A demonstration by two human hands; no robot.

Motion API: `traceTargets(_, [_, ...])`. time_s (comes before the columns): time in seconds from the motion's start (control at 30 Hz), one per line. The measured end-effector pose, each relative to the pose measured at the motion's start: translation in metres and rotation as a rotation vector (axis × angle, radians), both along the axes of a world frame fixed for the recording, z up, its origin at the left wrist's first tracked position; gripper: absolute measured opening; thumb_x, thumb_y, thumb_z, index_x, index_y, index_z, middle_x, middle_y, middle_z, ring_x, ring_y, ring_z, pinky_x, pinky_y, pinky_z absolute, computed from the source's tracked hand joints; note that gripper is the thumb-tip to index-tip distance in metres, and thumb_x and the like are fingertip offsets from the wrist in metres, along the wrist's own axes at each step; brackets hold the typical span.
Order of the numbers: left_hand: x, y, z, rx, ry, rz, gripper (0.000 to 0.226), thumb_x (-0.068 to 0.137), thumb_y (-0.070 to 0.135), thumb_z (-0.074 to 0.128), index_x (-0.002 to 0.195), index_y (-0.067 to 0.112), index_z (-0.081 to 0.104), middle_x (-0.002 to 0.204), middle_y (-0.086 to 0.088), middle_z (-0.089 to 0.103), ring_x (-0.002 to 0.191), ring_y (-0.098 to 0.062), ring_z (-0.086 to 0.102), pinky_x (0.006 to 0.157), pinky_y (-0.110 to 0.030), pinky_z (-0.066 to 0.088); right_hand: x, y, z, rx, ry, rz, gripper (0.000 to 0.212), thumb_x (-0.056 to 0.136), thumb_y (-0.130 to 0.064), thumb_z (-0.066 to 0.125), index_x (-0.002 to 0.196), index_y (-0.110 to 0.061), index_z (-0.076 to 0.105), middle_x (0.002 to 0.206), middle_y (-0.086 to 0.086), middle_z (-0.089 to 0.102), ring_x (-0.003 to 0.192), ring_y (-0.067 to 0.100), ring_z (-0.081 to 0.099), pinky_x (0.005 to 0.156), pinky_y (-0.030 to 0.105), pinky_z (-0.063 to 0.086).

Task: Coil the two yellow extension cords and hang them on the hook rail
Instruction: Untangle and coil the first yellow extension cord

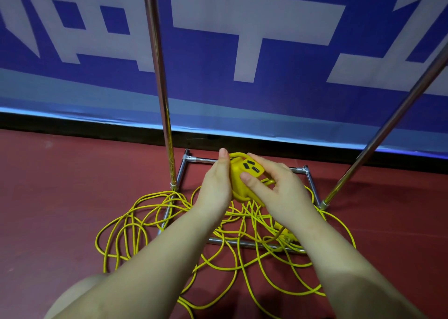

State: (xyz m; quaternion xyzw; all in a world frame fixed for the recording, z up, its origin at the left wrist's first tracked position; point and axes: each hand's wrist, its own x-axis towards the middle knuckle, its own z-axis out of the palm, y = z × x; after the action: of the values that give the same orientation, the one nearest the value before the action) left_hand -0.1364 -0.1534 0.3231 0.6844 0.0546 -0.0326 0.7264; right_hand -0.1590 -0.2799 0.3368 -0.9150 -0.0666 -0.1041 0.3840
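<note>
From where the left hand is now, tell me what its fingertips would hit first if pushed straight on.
Most likely the chrome base bar of the rack, just beyond the left hand beside the yellow socket block. Depth is unclear; the fingers might pass above it toward the banner.

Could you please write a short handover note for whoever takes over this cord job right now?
Left hand and right hand both hold the yellow socket block above the rack base.
The yellow cords lie in a loose tangle on the red floor, draped over the base bars.
Done: nothing coiled or hung.
Left: untangle, coil both cords, hang them; the hook rail is out of view.
</note>
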Motion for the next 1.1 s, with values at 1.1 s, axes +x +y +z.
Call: traceTargets(1.1, [0.006,0.016,0.009,-0.077,0.158,-0.18,0.04,0.088,0.042,0.059,0.097,0.005,0.071,0.094,-0.017,0.073,0.087,-0.031,0.069,0.085,-0.047,0.055,-0.006,-0.015,0.004,0.082,-0.002,0.081,0.041,0.073,-0.034,0.076,0.113,-0.032,0.065,0.097,-0.016,0.069,0.093,0.002,0.064,0.087,0.031,0.051])
